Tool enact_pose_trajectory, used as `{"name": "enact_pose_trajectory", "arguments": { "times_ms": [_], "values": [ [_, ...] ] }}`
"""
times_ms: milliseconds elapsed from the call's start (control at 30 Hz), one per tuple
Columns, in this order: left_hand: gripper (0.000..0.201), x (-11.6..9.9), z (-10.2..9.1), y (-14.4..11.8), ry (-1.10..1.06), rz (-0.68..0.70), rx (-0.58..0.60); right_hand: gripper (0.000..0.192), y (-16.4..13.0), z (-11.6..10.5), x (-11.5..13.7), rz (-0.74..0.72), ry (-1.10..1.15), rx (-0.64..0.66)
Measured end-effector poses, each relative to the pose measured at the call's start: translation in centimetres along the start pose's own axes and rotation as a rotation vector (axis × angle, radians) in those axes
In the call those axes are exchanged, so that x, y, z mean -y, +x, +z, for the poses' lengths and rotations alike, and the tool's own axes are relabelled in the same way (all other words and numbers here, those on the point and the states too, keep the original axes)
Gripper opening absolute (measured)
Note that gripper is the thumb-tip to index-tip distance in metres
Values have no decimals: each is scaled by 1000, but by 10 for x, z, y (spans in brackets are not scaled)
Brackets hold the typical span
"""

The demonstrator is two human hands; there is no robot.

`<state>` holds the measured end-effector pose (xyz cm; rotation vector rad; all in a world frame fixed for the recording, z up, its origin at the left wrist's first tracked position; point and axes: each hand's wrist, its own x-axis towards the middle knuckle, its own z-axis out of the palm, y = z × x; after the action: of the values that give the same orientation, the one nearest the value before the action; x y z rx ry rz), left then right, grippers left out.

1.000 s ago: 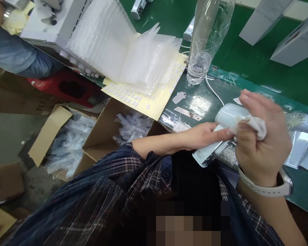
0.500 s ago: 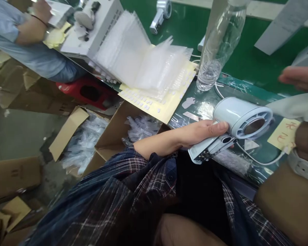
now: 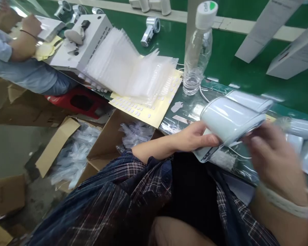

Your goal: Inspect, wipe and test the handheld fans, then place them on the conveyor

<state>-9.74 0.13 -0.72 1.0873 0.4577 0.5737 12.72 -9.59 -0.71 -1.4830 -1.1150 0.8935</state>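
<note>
My left hand (image 3: 195,138) grips the handle of a pale blue-white hair dryer (image 3: 231,118), whose barrel lies sideways above the green bench edge. Blurred by motion, my right hand (image 3: 274,160) sits just below and right of the barrel, fingers curled near the thin white cord; whether it holds anything is unclear. A white watch strap circles my right wrist. A stack of clear bubble bags (image 3: 133,73) lies on a yellow sticker sheet (image 3: 143,107) to the left.
A clear plastic bottle (image 3: 197,51) stands behind the dryer. White cartons (image 3: 292,51) lie on the green belt. Open cardboard boxes (image 3: 107,136) with bagged parts sit on the floor at left. A co-worker's arm (image 3: 17,51) works at the far left.
The dryer has turned from showing its round rear grille to lying side-on. My right hand came down from the right edge to just below the barrel; the white cloth is out of sight.
</note>
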Motion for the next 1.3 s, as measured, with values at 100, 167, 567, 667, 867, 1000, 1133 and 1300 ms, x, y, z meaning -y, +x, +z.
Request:
{"name": "enact_pose_trajectory", "arguments": {
  "times_ms": [100, 167, 567, 667, 867, 1000, 1133, 1300],
  "values": [
    [82, -1, 25, 16, -48, 14, 41, 45, -33, 18, 2, 34, 233, -173],
    [75, 3, 44, 29, -80, 18, 40, 39, -38, 14, 4, 17, 263, -323],
    [52, 4, 75, 60, -309, -238, 268, 53, -73, -32, 5, -40, 373, -601],
    [53, 1, 83, 64, -266, -265, 306, 39, -77, -36, 4, -32, 440, -608],
    [73, 3, 100, 76, -153, -143, 371, 34, -77, -43, 13, 145, 658, -516],
    [82, 9, 106, 78, -142, -170, 369, 38, -74, -39, 22, 249, 644, -560],
    [68, 10, 101, 76, -142, -189, 318, 29, -68, -33, 25, 219, 670, -507],
    [52, 10, 84, 79, -252, -177, 251, 42, -61, -30, 22, 104, 750, -420]
  ]
}}
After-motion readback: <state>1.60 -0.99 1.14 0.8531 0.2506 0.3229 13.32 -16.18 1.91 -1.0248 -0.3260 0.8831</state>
